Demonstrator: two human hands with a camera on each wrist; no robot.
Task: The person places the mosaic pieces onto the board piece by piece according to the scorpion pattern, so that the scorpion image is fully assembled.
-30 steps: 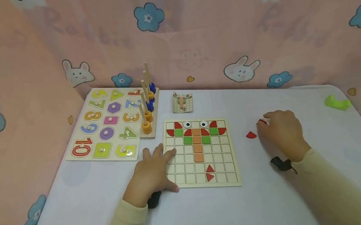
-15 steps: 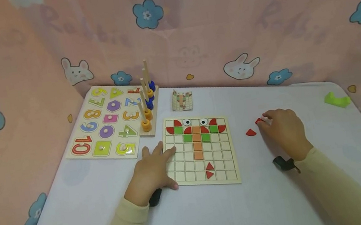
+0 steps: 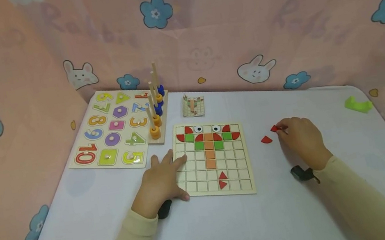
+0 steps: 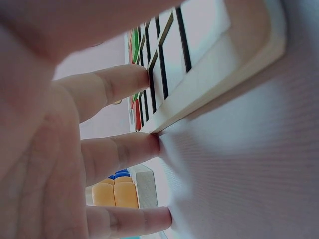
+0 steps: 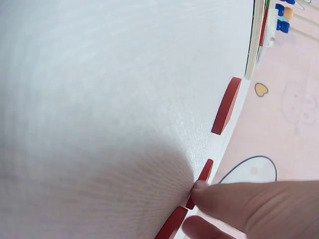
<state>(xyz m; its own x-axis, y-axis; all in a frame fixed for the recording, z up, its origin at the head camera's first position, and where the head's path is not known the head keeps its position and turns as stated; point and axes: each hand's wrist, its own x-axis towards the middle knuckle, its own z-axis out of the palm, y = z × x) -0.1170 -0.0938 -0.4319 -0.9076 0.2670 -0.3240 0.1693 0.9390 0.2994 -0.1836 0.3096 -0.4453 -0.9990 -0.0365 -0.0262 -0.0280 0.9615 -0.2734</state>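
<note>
My left hand [image 3: 161,182] rests with spread fingers along the left edge of a wooden grid board [image 3: 231,164]; the left wrist view shows one finger over the board and others touching the cloth. Red, green and orange pieces and two eye pieces fill its upper squares. Two red triangles [image 3: 222,176] lie in lower squares. Right of the board, my right hand [image 3: 301,137] pinches a small red piece [image 5: 206,170] between thumb and fingers, low at the table. A red quarter-circle piece [image 3: 266,139] lies beside it. Another red piece [image 5: 172,224] shows below the thumb.
A number-and-shape puzzle board [image 3: 106,141] lies at the left, with a peg stand [image 3: 159,135] of blue and orange rings against it. A small picture card [image 3: 193,106] stands behind the grid board. A green piece [image 3: 358,104] lies far right.
The right fingers have shifted slightly around the red piece, and more of it now shows at their tips. The left hand has stayed on the board's edge. The head view has tilted slightly.
</note>
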